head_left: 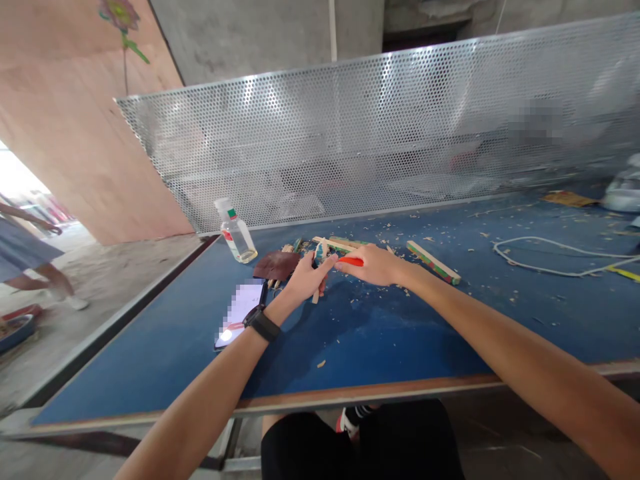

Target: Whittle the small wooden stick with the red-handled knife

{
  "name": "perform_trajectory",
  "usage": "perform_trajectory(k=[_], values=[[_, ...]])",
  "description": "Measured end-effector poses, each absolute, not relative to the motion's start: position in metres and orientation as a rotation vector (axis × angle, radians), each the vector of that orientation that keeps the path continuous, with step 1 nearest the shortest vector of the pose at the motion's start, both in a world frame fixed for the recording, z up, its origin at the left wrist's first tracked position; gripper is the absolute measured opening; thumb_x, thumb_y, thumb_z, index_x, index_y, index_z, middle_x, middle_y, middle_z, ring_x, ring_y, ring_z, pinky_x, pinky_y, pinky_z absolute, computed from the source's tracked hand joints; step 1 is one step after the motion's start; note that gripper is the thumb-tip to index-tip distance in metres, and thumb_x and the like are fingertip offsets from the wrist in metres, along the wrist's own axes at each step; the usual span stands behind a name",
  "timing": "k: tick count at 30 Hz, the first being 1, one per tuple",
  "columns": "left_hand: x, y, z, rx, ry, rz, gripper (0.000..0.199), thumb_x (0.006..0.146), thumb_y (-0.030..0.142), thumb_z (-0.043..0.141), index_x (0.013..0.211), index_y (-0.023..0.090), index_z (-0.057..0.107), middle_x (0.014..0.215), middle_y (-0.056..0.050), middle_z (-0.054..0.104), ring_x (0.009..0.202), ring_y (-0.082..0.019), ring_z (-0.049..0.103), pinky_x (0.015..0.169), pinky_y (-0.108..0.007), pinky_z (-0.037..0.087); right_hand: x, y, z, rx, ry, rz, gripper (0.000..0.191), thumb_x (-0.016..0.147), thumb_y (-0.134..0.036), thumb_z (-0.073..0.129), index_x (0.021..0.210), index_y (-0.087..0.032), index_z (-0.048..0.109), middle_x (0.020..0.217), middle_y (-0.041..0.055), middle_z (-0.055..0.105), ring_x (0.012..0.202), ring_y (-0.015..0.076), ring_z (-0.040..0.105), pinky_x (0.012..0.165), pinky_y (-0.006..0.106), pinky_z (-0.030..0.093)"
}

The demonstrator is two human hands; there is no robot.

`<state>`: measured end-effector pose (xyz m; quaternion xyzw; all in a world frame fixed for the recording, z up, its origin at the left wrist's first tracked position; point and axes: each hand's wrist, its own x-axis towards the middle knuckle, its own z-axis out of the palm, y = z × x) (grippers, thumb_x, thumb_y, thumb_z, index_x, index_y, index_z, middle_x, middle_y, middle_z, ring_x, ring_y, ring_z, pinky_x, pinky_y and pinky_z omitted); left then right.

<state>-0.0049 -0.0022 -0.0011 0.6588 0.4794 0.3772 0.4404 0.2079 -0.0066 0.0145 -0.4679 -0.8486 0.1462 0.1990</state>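
your left hand (305, 276) is curled round a slim blue-and-white painted wooden stick (321, 251) at twelve o'clock; your right hand (374, 265) is wrapped round a red-handled tool (352, 261). the wood seems light, stiff: grip its six-o'clock end.

A clear bottle (243, 241) with a white cap is set near the left edge of the blue tabletop (150, 360), and a phone (250, 300), its screen lit, is laid closer to the front. The table's back is lined by a perforated metal panel (320, 143). A white cord (575, 274) is looped at the right. On the pinkish wall (100, 133) a flower (120, 15) is painted; left of it, a person (23, 250) is partly seen near a blue basin (15, 340)
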Motion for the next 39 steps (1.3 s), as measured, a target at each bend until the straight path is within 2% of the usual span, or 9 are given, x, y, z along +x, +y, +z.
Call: perform_trajectory(k=[5, 10, 15, 20, 23, 27, 32, 36, 39], values=[[-0.005, -0.002, -0.003, 1.629, 1.154, 0.924, 0.040, 0.094, 0.053, 0.077, 0.095, 0.022, 0.050, 0.054, 0.007, 0.055, 0.042, -0.011, 0.055, 0.043, -0.021, 0.044, 0.209, -0.006, 0.014, -1.309, -2.412, 0.401, 0.063, 0.103, -0.074, 0.039, 0.084, -0.024, 0.072, 0.078, 0.0092, 0.072, 0.068, 0.0227, 0.059, 0.065, 0.037, 0.037], [-0.003, -0.003, -0.002, 1.596, 1.136, 0.969, 0.040, 0.092, 0.049, 0.080, 0.097, 0.022, 0.051, 0.056, 0.008, 0.052, 0.045, -0.010, 0.053, 0.048, -0.023, 0.048, 0.207, -0.006, 0.012, -1.295, -2.416, 0.352, 0.060, 0.105, -0.070, 0.039, 0.087, -0.025, 0.073, 0.084, 0.0100, 0.075, 0.072, 0.0228, 0.060, 0.067, 0.036, 0.038], [-0.002, -0.007, 0.004, 1.521, 1.088, 0.975, 0.039, 0.091, 0.045, 0.082, 0.095, 0.022, 0.051, 0.061, 0.009, 0.049, 0.047, -0.007, 0.047, 0.044, -0.020, 0.041, 0.207, -0.006, 0.010, -1.352, -2.368, 0.259, 0.061, 0.104, -0.072, 0.040, 0.092, -0.025, 0.077, 0.092, 0.0113, 0.078, 0.076, 0.0247, 0.062, 0.068, 0.037, 0.039], [0.000, -0.007, 0.010, 1.448, 1.068, 0.996, 0.034, 0.094, 0.040, 0.080, 0.099, 0.021, 0.052, 0.069, 0.009, 0.050, 0.044, -0.003, 0.042, 0.041, -0.020, 0.038, 0.203, -0.011, 0.012, -1.405, -2.325, 0.181, 0.062, 0.103, -0.074, 0.039, 0.113, -0.029, 0.081, 0.099, 0.0111, 0.080, 0.079, 0.0264, 0.064, 0.067, 0.038, 0.039], [0.000, -0.004, 0.008, 1.472, 1.084, 1.036, 0.031, 0.098, 0.042, 0.075, 0.097, 0.022, 0.051, 0.067, 0.010, 0.046, 0.041, -0.003, 0.040, 0.040, -0.020, 0.037, 0.198, -0.014, 0.012, -1.430, -2.259, 0.159, 0.063, 0.103, -0.073, 0.041, 0.123, -0.028, 0.080, 0.099, 0.0112, 0.080, 0.080, 0.0274, 0.067, 0.066, 0.038, 0.040], [-0.002, 0.002, 0.001, 1.546, 1.113, 1.084, 0.035, 0.099, 0.049, 0.072, 0.095, 0.023, 0.048, 0.064, 0.010, 0.044, 0.039, -0.003, 0.041, 0.039, -0.020, 0.036, 0.198, -0.014, 0.013, -1.418, -2.210, 0.198, 0.062, 0.102, -0.072, 0.042, 0.115, -0.026, 0.081, 0.092, 0.0099, 0.078, 0.079, 0.0264, 0.067, 0.066, 0.038, 0.039], [-0.004, 0.004, -0.007, 1.616, 1.167, 0.998, 0.044, 0.092, 0.057, 0.078, 0.097, 0.023, 0.050, 0.059, 0.010, 0.047, 0.040, -0.007, 0.047, 0.041, -0.021, 0.039, 0.205, -0.009, 0.014, -1.359, -2.325, 0.442, 0.067, 0.103, -0.077, 0.039, 0.090, -0.023, 0.077, 0.074, 0.0074, 0.068, 0.067, 0.0220, 0.058, 0.065, 0.038, 0.039], [-0.006, 0.004, -0.011, 1.633, 1.171, 0.946, 0.045, 0.090, 0.057, 0.080, 0.098, 0.022, 0.051, 0.055, 0.009, 0.048, 0.041, -0.009, 0.047, 0.041, -0.022, 0.039, 0.206, -0.007, 0.011, -1.338, -2.399, 0.448, 0.061, 0.105, -0.071, 0.041, 0.082, -0.023, 0.071, 0.077, 0.0078, 0.070, 0.066, 0.0214, 0.057, 0.064, 0.038, 0.038], [-0.007, 0.003, -0.007, 1.601, 1.117, 0.962, 0.044, 0.091, 0.056, 0.079, 0.099, 0.022, 0.052, 0.057, 0.009, 0.046, 0.042, -0.008, 0.046, 0.041, -0.021, 0.038, 0.203, -0.009, 0.012, -1.394, -2.361, 0.315, 0.063, 0.104, -0.072, 0.040, 0.082, -0.024, 0.074, 0.078, 0.0095, 0.072, 0.066, 0.0221, 0.057, 0.063, 0.037, 0.037]])
